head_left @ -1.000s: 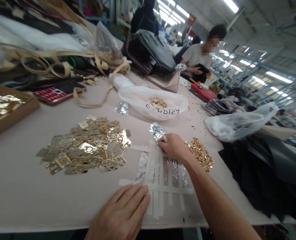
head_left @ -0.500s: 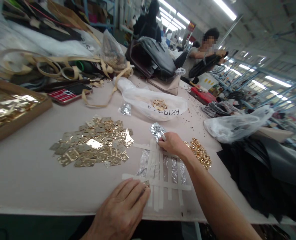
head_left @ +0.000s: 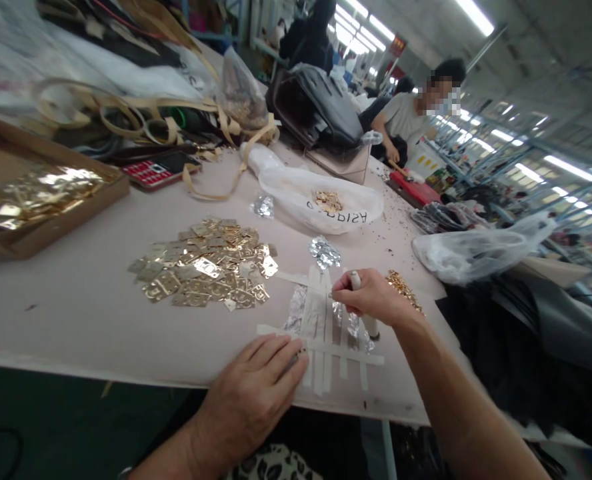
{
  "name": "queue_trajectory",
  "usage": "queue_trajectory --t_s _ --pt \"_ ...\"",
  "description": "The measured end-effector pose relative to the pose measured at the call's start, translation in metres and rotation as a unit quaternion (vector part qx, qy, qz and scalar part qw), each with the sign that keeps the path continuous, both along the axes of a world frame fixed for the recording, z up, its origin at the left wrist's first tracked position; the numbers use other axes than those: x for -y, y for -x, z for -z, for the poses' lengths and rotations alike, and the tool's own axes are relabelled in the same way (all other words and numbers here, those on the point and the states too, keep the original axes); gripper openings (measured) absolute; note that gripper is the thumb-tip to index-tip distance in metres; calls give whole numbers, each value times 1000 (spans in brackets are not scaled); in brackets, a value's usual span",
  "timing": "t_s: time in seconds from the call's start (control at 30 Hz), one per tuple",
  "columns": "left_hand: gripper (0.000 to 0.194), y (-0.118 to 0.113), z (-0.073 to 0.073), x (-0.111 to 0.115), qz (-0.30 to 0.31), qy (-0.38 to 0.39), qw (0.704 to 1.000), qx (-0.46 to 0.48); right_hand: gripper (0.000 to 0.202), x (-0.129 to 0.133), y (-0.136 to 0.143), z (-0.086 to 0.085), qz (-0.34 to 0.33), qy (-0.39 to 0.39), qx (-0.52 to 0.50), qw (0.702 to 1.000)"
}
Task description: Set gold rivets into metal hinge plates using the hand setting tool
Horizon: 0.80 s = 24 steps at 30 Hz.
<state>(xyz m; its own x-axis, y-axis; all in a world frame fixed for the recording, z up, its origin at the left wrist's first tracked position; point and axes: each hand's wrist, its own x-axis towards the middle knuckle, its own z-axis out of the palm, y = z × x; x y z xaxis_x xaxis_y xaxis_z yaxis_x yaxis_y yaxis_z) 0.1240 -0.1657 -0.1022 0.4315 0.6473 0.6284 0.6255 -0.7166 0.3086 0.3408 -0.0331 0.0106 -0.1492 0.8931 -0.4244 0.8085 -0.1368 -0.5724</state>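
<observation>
Holding a small, flat metal piece between thumb and close-set fingers of the left hand, at the lower left of the clear plastic patch striped with off-white tape; best steadying it with light, even pressure, while pinching, thumb and fingertips together, with the right hand over the patch, on something too hidden to tell, below the pile of silver discs.

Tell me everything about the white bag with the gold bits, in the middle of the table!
The bag looks like thin, cloudy white plastic, soft and wrinkled. It lies flat on the table, its narrow end toward the back left, where a tan strip touches it. Black letters on it look backwards from here. The gold bits sit in or on its wide part; I can't tell which. The left hand and right hand don't touch it.
</observation>
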Motion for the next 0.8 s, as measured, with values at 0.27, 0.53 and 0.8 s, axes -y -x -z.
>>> queue_trajectory --t_s 0.27,0.53,0.8 --pt "24 1 -6 0 9 5 1000 -9 8 53 16 15 -63 84 -66 992" --pt "29 2 -13 -1 8 7 1000 -19 11 51 29 20 -149 43 8 988" --pt "30 1 -11 -1 2 10 1000 -7 16 44 43 11 -201 48 61 977"
